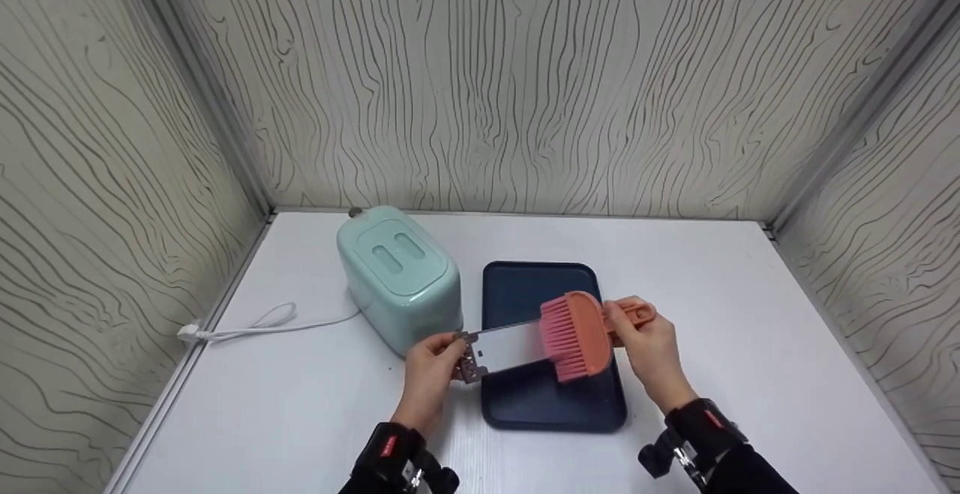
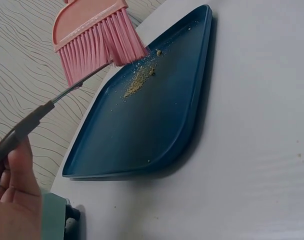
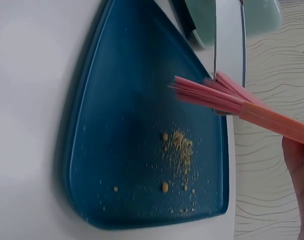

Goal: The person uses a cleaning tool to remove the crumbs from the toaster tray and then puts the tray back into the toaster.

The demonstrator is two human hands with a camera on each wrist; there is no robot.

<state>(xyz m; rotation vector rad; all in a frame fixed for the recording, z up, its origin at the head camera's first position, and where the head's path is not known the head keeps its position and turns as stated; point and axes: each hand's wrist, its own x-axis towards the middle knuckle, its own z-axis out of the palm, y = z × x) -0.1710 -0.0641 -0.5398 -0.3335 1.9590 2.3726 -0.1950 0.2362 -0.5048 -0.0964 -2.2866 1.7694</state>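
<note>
the person's left hand point(image 1: 431, 366) pinches one end of a flat metal plate point(image 1: 506, 348), its long axis running toward the right hand point(image 1: 652, 344), which clamps an orange brush point(image 1: 591, 333), bristles pointing left against the plate, above a blue tray point(image 1: 553, 410) holding crumbs point(image 3: 182, 147).

I face a pale wall point(image 1: 510, 89) with dark wood-grain lines at twelve o'clock; matching side walls point(image 1: 67, 217) rise at nine and three around my white tabletop point(image 1: 750, 344).
</note>
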